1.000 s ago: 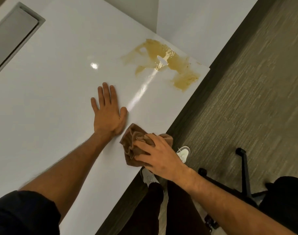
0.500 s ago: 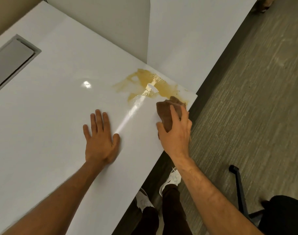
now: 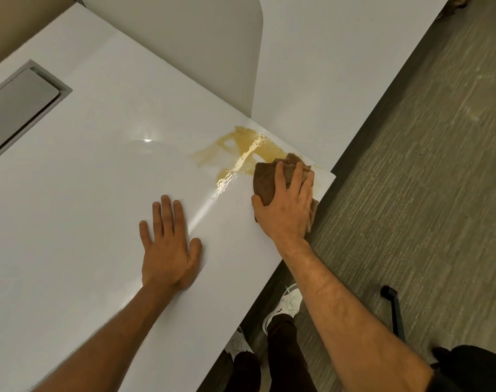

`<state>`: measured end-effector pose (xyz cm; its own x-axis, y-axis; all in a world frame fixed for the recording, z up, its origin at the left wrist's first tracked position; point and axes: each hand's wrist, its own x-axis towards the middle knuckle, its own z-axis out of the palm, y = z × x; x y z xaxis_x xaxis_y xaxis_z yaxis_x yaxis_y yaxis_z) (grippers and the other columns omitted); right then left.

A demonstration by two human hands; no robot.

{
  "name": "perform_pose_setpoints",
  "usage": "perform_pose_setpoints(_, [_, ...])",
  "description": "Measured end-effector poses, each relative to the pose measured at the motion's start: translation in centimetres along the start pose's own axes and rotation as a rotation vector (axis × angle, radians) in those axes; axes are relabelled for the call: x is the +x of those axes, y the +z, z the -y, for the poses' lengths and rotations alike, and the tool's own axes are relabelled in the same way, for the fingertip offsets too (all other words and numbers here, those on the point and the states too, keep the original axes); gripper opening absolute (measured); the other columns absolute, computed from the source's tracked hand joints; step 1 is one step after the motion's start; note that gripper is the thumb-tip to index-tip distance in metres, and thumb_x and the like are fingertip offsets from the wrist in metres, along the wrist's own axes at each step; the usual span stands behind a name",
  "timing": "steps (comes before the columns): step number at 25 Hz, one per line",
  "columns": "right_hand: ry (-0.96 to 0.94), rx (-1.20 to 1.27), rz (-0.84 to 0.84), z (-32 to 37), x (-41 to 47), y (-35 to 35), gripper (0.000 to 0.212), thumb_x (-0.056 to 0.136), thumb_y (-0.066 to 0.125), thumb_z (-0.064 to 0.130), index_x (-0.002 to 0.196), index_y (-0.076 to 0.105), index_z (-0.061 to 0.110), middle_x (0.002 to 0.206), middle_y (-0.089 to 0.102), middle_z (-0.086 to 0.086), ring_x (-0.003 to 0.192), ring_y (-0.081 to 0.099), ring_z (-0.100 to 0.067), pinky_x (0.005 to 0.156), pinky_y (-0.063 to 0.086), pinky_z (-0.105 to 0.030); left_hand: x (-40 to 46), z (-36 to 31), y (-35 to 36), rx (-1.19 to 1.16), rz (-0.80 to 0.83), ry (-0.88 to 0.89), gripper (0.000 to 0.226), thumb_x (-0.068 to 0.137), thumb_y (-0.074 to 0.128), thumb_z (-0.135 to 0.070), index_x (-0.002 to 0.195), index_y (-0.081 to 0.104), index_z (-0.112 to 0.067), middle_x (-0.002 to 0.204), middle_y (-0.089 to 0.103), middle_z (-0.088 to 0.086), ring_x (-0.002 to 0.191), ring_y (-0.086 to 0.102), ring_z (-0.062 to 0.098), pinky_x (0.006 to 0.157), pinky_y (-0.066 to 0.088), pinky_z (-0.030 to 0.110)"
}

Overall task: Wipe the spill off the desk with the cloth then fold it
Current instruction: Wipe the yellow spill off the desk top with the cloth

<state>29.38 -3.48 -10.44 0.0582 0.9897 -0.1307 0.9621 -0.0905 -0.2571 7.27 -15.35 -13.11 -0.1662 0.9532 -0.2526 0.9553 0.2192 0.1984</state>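
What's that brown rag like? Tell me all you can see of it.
The cloth is a brown, soft-looking fabric, bunched into a crumpled wad rather than folded. It lies on the white desk near its right edge, at the rim of the yellowish spill. The right hand grips it from above; a bit hangs past the edge.

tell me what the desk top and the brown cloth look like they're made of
Desk: a smooth, glossy white surface, probably laminate or lacquered board; it throws sharp light glare and the spill sits on top unabsorbed. Cloth: soft matte brown fabric, possibly microfibre or cotton; it bunches into folds under the right hand and shows no shine.
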Motion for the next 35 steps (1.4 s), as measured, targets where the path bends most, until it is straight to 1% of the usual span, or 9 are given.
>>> perform_pose_setpoints(10, [-0.400,0.238,0.042,2.9,-0.5,1.0,0.066,0.080,0.074,0.022,0.143,0.057,0.023,0.158,0.042,-0.013,0.148,0.035,-0.038,0.115,0.039,-0.054,0.0,-0.2,-0.4,-0.005,0.024,-0.013,0.085,0.097,0.019,-0.052,0.165,-0.013,-0.014,0.174,-0.021,0.009,0.162,-0.017,0.028,0.130,-0.002,0.059])
perform_pose_setpoints(15, [-0.633,0.420,0.110,4.3,-5.9,2.5,0.045,0.088,0.067,0.022,0.133,0.066,0.026,0.149,0.055,-0.002,0.144,0.043,-0.027,0.115,0.037,-0.037,0.0,-0.4,-0.4,0.003,0.024,-0.021,0.081,0.101,0.015,-0.058,0.165,-0.015,-0.019,0.174,-0.022,0.006,0.161,-0.020,0.024,0.129,-0.004,0.056])
perform_pose_setpoints(17, [-0.559,0.605,0.198,3.9,-6.7,2.0,0.041,0.089,0.067,0.015,0.129,0.069,0.026,0.143,0.061,0.003,0.139,0.050,-0.020,0.117,0.040,-0.035,0.0,-0.4,-0.4,-0.009,0.022,-0.020,0.082,0.101,0.013,-0.062,0.165,-0.016,-0.020,0.173,-0.024,0.005,0.161,-0.022,0.022,0.129,-0.007,0.054])
perform_pose_setpoints(19, [-0.295,0.928,0.286,3.1,-6.5,-0.1,0.048,0.083,0.065,0.007,0.124,0.072,0.030,0.134,0.065,0.013,0.128,0.058,-0.010,0.108,0.050,-0.034,-0.1,-0.1,-0.3,-0.011,0.016,-0.006,0.083,0.100,0.015,-0.061,0.166,-0.016,-0.020,0.174,-0.025,0.004,0.161,-0.022,0.022,0.129,-0.007,0.055])
perform_pose_setpoints(22, [0.053,1.221,0.063,0.5,-4.8,-3.6,0.055,0.076,0.060,0.005,0.114,0.072,0.043,0.122,0.067,0.022,0.117,0.063,-0.002,0.097,0.052,-0.018,-0.1,0.3,-0.2,-0.007,0.012,0.009,0.085,0.098,0.024,-0.051,0.165,-0.016,-0.018,0.174,-0.024,0.005,0.161,-0.021,0.023,0.129,-0.003,0.058])
perform_pose_setpoints(24, [0.160,1.164,-0.158,-1.8,-3.2,-5.1,0.052,0.079,0.063,0.007,0.119,0.070,0.040,0.125,0.065,0.015,0.118,0.062,-0.003,0.098,0.054,-0.021,-0.1,0.2,-0.1,-0.013,0.018,0.006,0.085,0.097,0.025,-0.049,0.165,-0.016,-0.017,0.174,-0.024,0.006,0.161,-0.021,0.024,0.129,-0.003,0.058])
perform_pose_setpoints(26, [0.206,0.951,-0.247,-3.3,-1.5,-5.4,0.053,0.084,0.066,0.004,0.132,0.065,0.026,0.140,0.056,0.005,0.131,0.054,-0.012,0.109,0.050,-0.038,-0.1,0.1,-0.1,-0.021,0.020,0.004,0.085,0.097,0.024,-0.049,0.165,-0.016,-0.016,0.174,-0.023,0.006,0.161,-0.021,0.024,0.129,-0.004,0.058])
perform_pose_setpoints(30, [0.114,0.196,0.007,-3.7,0.7,-2.9,0.068,0.100,0.057,0.041,0.159,0.031,0.021,0.169,0.015,-0.012,0.156,0.009,-0.039,0.124,0.021,-0.058,-0.1,0.2,0.0,-0.015,0.007,0.005,0.085,0.098,0.023,-0.049,0.166,-0.015,-0.016,0.174,-0.022,0.006,0.162,-0.019,0.025,0.129,-0.003,0.058])
perform_pose_setpoints(35, [0.056,-0.033,-0.005,-3.3,3.3,-0.9,0.075,0.100,0.044,0.058,0.161,0.019,0.024,0.168,0.015,-0.018,0.153,0.011,-0.048,0.122,0.019,-0.062,-0.1,0.1,-0.2,-0.018,0.010,0.012,0.085,0.098,0.024,-0.050,0.165,-0.017,-0.017,0.174,-0.022,0.007,0.162,-0.018,0.026,0.129,-0.004,0.058])
